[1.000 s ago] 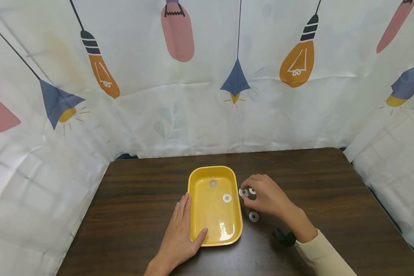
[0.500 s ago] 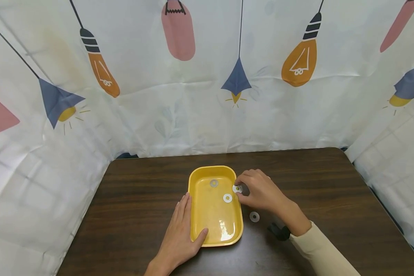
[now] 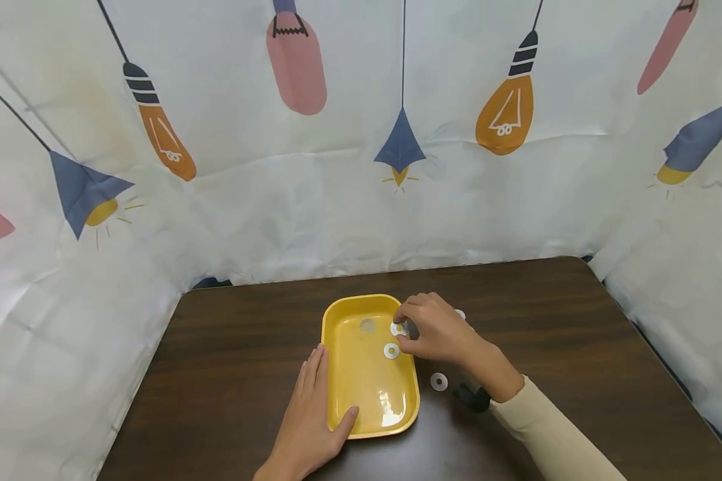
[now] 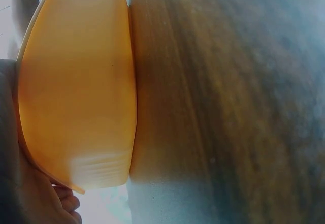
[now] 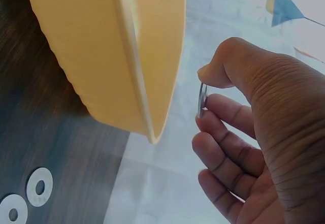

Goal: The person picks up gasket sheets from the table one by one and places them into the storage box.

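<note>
My right hand (image 3: 439,334) pinches a flat metal washer (image 5: 202,99) between thumb and fingertips. In the head view that washer is over the inner right side of a yellow tray (image 3: 367,394); the right wrist view shows it on edge, apart from the rim. Inside the tray lie a grey washer (image 3: 362,326) near the far end and a white washer (image 3: 386,351) closer to the right wall. Against the tray's left side rests my left hand (image 3: 307,417), fingers straight along the wall and thumb over the near rim.
On the dark wooden table (image 3: 234,347), one washer (image 3: 434,382) lies right of the tray; another washer (image 3: 460,314) is partly hidden behind my right hand. A black wrist device (image 3: 472,397) hangs under my right wrist. A white printed curtain (image 3: 313,220) encloses the back and sides.
My right hand has moved left with the pinched washer, from the table beside the tray to over its right side. The left hand stays on the tray. The head view has shifted slightly.
</note>
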`<act>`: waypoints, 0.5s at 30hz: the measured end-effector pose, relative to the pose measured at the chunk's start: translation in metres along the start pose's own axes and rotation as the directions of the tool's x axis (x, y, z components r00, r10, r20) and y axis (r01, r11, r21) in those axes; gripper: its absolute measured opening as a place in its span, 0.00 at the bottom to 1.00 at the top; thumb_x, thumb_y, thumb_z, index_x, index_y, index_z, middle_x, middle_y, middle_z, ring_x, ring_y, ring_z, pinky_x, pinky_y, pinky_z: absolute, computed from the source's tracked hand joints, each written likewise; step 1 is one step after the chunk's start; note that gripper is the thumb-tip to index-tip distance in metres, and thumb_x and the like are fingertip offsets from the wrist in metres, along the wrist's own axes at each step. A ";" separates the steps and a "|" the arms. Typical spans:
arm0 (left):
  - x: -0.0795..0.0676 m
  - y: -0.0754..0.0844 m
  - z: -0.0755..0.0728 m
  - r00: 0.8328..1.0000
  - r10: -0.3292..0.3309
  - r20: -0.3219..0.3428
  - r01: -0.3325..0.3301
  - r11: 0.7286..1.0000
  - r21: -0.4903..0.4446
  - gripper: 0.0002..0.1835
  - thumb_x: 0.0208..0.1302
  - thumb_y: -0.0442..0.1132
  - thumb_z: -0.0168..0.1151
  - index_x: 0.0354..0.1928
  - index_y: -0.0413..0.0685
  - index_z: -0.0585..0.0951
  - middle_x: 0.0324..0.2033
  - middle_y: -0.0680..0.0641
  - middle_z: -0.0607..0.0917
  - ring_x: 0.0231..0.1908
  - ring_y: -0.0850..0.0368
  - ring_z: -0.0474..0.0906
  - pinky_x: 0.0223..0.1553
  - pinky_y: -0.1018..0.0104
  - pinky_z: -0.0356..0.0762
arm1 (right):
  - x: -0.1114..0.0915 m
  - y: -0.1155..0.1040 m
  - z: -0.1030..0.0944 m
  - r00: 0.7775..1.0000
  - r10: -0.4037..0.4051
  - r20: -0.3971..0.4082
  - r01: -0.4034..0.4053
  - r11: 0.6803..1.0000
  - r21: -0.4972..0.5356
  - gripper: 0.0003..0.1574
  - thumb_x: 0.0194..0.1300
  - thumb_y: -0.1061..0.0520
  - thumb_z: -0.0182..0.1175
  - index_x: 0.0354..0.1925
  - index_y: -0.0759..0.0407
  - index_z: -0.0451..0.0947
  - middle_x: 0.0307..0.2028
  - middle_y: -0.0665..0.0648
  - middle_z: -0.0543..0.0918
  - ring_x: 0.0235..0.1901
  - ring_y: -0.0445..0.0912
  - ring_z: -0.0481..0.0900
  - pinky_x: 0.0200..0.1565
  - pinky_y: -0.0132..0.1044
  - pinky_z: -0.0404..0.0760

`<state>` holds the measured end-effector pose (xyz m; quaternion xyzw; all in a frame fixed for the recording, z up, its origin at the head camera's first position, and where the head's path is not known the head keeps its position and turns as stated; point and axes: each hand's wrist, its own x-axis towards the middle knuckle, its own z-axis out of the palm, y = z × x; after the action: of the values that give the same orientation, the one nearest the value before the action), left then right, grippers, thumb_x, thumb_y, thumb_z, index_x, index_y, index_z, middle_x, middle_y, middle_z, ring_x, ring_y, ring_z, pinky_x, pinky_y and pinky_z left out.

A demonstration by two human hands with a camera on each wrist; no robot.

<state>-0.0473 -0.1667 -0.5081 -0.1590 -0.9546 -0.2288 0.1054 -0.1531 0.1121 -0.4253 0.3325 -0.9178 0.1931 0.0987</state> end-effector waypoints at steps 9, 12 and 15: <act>-0.007 -0.005 -0.006 1.000 -0.006 -0.019 0.007 1.000 0.022 0.57 0.60 0.56 0.73 0.82 0.34 0.57 0.83 0.38 0.58 0.81 0.41 0.57 0.81 0.79 0.23 | 0.013 -0.005 0.006 1.000 -0.008 0.013 0.008 0.999 0.034 0.13 0.61 0.52 0.75 0.44 0.53 0.89 0.41 0.49 0.90 0.41 0.46 0.84 0.54 0.48 0.84; -0.005 -0.004 -0.004 1.000 -0.016 0.000 0.016 1.000 0.009 0.57 0.60 0.57 0.72 0.82 0.35 0.56 0.84 0.39 0.57 0.82 0.42 0.56 0.81 0.80 0.22 | 0.013 -0.003 0.006 1.000 -0.007 0.016 0.006 1.000 0.024 0.13 0.60 0.52 0.75 0.43 0.53 0.88 0.40 0.50 0.89 0.40 0.46 0.83 0.54 0.48 0.84; -0.005 -0.003 -0.004 1.000 -0.013 0.006 0.013 1.000 0.008 0.57 0.61 0.57 0.72 0.82 0.35 0.55 0.84 0.39 0.56 0.82 0.42 0.56 0.80 0.80 0.22 | 0.014 -0.003 0.007 1.000 -0.006 0.011 0.006 1.000 0.015 0.13 0.59 0.54 0.76 0.42 0.53 0.89 0.39 0.50 0.89 0.39 0.46 0.82 0.52 0.48 0.83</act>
<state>-0.0432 -0.1723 -0.5068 -0.1529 -0.9568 -0.2253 0.1017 -0.1617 0.0991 -0.4270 0.3370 -0.9159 0.1980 0.0916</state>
